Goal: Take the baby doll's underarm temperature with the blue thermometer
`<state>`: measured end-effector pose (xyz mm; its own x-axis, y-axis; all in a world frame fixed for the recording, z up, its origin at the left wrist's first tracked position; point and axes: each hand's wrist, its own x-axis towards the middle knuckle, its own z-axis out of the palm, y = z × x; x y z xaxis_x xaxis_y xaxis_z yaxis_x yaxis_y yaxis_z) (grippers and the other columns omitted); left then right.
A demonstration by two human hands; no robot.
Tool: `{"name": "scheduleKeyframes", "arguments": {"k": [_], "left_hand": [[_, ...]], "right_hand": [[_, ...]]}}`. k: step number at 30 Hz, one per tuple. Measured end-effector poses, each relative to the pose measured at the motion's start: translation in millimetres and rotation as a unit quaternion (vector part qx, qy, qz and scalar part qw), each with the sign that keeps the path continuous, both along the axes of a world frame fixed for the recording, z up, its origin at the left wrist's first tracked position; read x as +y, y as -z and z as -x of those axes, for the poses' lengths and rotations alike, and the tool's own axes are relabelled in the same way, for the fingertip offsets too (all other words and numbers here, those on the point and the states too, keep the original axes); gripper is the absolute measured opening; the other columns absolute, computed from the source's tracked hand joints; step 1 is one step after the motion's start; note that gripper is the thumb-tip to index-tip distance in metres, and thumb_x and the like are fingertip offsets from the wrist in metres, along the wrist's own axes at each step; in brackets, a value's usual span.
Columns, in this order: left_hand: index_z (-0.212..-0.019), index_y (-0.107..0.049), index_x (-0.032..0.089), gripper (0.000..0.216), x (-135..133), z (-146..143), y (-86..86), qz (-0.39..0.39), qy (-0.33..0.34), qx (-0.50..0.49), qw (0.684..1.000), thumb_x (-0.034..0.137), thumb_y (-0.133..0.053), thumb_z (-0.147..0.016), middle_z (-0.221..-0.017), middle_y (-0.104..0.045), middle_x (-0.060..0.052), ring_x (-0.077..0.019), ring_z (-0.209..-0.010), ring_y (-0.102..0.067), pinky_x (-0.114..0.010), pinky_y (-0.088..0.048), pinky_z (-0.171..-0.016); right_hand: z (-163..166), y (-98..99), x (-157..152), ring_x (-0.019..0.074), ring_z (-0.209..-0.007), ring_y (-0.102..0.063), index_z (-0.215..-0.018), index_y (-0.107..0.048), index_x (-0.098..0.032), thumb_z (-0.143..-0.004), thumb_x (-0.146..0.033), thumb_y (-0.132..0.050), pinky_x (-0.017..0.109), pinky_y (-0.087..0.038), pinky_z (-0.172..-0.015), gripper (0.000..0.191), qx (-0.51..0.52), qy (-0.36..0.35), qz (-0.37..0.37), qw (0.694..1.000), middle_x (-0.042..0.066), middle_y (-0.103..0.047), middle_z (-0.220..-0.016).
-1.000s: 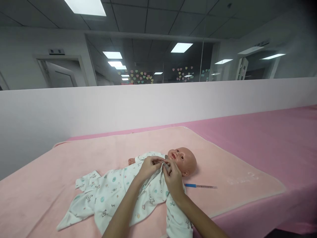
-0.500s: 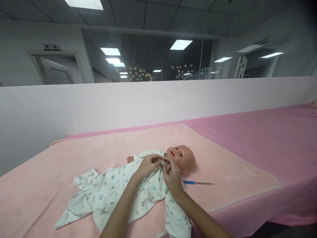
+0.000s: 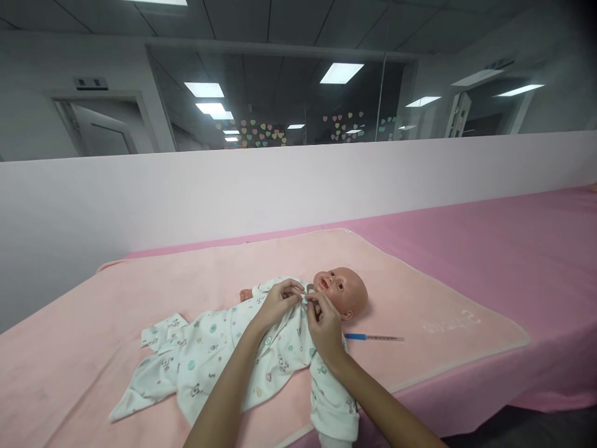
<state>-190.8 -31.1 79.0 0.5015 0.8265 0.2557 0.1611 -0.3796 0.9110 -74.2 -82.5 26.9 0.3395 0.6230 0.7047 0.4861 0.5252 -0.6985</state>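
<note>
A baby doll (image 3: 342, 291) lies on its back on a pale pink blanket (image 3: 438, 311), head to the right. It wears a white romper (image 3: 209, 361) printed with small animals and dots. My left hand (image 3: 276, 305) pinches the romper's collar edge just under the doll's chin. My right hand (image 3: 324, 326) is closed on the opposite collar edge, and the fingertips of the two hands meet at the neckline. Both forearms reach in from the bottom of the view.
A thin stick with a blue end (image 3: 375, 338) lies on the blanket right of the doll. The blanket covers a long table with a darker pink cloth (image 3: 513, 249). A low white partition (image 3: 233, 193) runs behind it.
Both hands stay pinched at the doll's neckline, with the fingers shifting slightly. The view has drifted a little, so doll and blanket sit slightly higher in the picture.
</note>
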Motion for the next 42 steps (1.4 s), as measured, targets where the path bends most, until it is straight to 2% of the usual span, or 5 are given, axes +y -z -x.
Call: {"name": "scheduleKeyframes", "arguments": {"k": [5, 13, 19, 32, 42], "left_hand": [[-0.088, -0.055, 0.016, 0.017, -0.9, 0.7, -0.4, 0.008, 0.008, -0.029, 1.0, 0.019, -0.054, -0.071, -0.072, -0.062, 0.0, -0.0127, -0.073, -0.056, -0.023, -0.039, -0.071], [-0.083, -0.057, 0.015, 0.014, -0.9, 1.1, -1.7, 0.035, 0.015, -0.042, 0.998, 0.018, -0.056, -0.069, -0.07, -0.061, 0.0, -0.0122, -0.069, -0.056, -0.023, -0.04, -0.068], [-0.082, -0.058, 0.014, 0.015, -1.7, 0.4, -3.8, 0.039, 0.026, -0.031, 0.998, 0.016, -0.057, -0.067, -0.068, -0.06, -0.001, -0.0121, -0.067, -0.056, -0.022, -0.039, -0.065], [-0.083, -0.059, 0.014, 0.015, -0.5, 0.8, -3.9, 0.027, 0.037, -0.021, 0.999, 0.021, -0.059, -0.07, -0.075, -0.061, -0.003, -0.0145, -0.074, -0.057, -0.024, -0.04, -0.069], [-0.113, -0.054, 0.02, 0.051, -6.6, 25.4, -19.6, 0.063, 0.139, 0.045, 0.987, 0.013, -0.062, -0.064, -0.106, -0.059, -0.007, -0.0166, -0.092, -0.053, -0.028, -0.04, -0.08]], "right_hand": [[-0.6, -0.2, -0.5, 0.0119, -0.058, -0.051, -0.089, -0.06, -0.018, -0.083, -0.022, -0.043, 0.023, -0.041, -0.052, 0.019, 0.012, -0.026, -0.006, 1.0, 0.006, -0.061, -0.087], [-1.0, 1.3, 2.0, 0.0128, -0.059, -0.051, -0.087, -0.059, -0.017, -0.082, -0.029, -0.048, 0.026, -0.043, -0.06, 0.016, -0.012, -0.005, -0.001, 1.0, 0.003, -0.057, -0.075], [-1.7, 0.3, 1.2, 0.0107, -0.051, -0.044, -0.077, -0.054, -0.018, -0.086, -0.03, -0.042, 0.023, -0.038, -0.052, 0.019, -0.01, -0.001, 0.009, 1.0, 0.001, -0.053, -0.067], [-2.6, -0.4, 0.1, 0.009, -0.048, -0.042, -0.088, -0.062, -0.017, -0.083, -0.031, -0.048, 0.024, -0.041, -0.053, 0.02, 0.014, -0.015, -0.009, 1.0, 0.004, -0.061, -0.078], [-2.3, 3.2, 0.6, 0.0072, -0.047, -0.04, -0.086, -0.057, -0.015, -0.082, -0.033, -0.05, 0.022, -0.038, -0.047, 0.019, 0.084, -0.02, -0.002, 0.996, 0.003, -0.057, -0.075]]}}
